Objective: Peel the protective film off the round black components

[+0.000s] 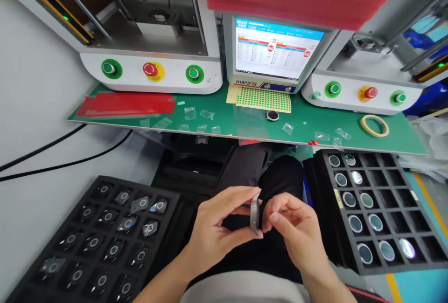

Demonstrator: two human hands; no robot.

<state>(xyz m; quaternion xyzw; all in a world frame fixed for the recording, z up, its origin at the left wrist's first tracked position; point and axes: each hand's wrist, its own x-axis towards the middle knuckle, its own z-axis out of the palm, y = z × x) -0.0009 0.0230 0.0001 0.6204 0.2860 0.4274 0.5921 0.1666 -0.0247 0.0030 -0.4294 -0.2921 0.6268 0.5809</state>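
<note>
Left hand (213,228) pinches round metal part (255,213) edge-on, upright; right hand (297,228) fingertips touch it.

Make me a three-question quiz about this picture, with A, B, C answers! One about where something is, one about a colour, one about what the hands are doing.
1. Where is the tape roll?
A. on the green bench
B. in the left tray
C. on the screen

2. What colour are the sheets lying at the bench's left?
A. blue
B. red
C. white

3. The round metal part is
A. lying on the bench
B. dropped on the floor
C. pinched in the left hand, right hand touching it

Answers: 1 A, it lies at the bench's right end. 2 B, plainly red. 3 C, fingers grip its edges.
</note>
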